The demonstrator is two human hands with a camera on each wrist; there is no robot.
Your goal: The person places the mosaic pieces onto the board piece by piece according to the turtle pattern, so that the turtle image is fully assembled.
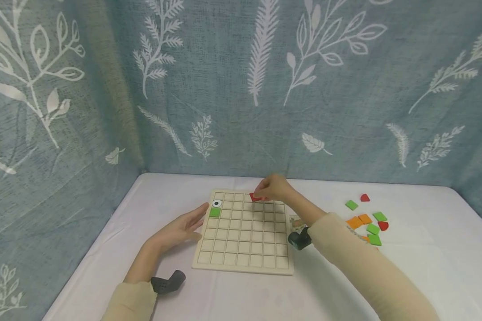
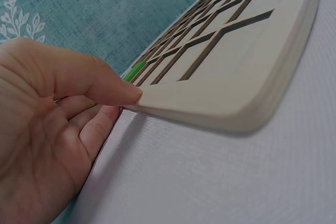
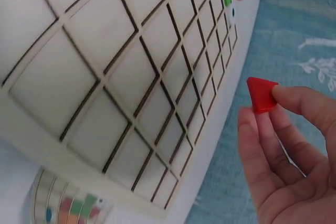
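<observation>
A cream grid board [image 1: 243,266] lies on the table. In its upper left cells are a white round eye piece [image 1: 216,203] with a black dot and a green square tile [image 1: 214,212]. My left hand [image 1: 180,229] rests against the board's left edge, thumb and fingertips touching it. Over the board's far side, my right hand [image 1: 275,188] pinches a red fan-shaped tile [image 3: 262,95] between thumb and fingers. The right wrist view shows that tile held apart from the board.
Several green tiles [image 1: 351,205], orange tiles [image 1: 354,222] and red tiles [image 1: 364,197] lie scattered at the right, some partly behind the right sleeve. A printed pattern card [image 3: 71,203] lies by the board's right edge. A patterned curtain [image 1: 225,89] hangs behind the table.
</observation>
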